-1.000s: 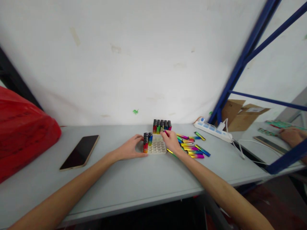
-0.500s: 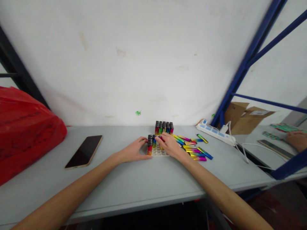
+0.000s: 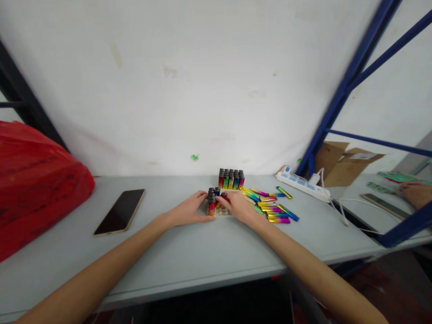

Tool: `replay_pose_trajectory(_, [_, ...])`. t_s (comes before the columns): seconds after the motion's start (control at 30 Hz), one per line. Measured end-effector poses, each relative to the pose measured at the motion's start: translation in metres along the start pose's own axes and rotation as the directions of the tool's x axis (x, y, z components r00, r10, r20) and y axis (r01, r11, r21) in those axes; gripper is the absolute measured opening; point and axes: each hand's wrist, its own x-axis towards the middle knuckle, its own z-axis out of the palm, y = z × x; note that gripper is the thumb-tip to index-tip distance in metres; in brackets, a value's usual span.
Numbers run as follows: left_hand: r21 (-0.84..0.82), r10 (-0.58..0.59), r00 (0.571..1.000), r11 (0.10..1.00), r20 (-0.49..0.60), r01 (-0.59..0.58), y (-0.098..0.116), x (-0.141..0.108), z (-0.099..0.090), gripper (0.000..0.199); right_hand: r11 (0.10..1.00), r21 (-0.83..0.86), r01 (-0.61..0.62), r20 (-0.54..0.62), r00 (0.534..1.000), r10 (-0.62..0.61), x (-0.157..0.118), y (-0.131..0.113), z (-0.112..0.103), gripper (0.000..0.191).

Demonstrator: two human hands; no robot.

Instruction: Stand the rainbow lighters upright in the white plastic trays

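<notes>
A pale tray with round holes (image 3: 223, 213) lies on the grey table, with several black-topped, colourful cylinders (image 3: 211, 202) upright in its left part. My left hand (image 3: 193, 208) rests at the tray's left side, fingers apart, thumb and fingertips around its corner. Over the tray is my right hand (image 3: 234, 203), its fingers closed on a dark-topped red cylinder (image 3: 223, 196). Behind it stands a block of several upright cylinders (image 3: 231, 179). Loose shiny cylinders (image 3: 270, 208) lie to the right of my right hand.
A phone (image 3: 120, 211) and a red bag (image 3: 40, 189) are on the left. At the back right are a white power strip (image 3: 302, 185) with cables, a blue frame (image 3: 337, 105) and a cardboard box (image 3: 344, 166). Another person's hand (image 3: 416, 192) shows at the far right.
My right hand has shifted slightly, and the red cylinder under its fingertips is a little further left. My left hand stays beside the tray. The view has moved slightly.
</notes>
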Motion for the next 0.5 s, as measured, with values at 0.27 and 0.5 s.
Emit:
replay_pose_trajectory(0.27, [0.004,0.015,1.000,1.000,-0.001,-0.015,0.004,0.000,-0.003,0.079,0.985,-0.162,0.067,0.094,0.994,-0.053,-0.001,0.003,0.006,0.046])
replay_pose_trajectory(0.5, [0.005,0.000,1.000,1.000,-0.015,0.000,0.003,0.000,-0.005,0.081,0.977,-0.192,-0.096,-0.198,0.979,0.058,0.005,0.067,-0.052,0.055])
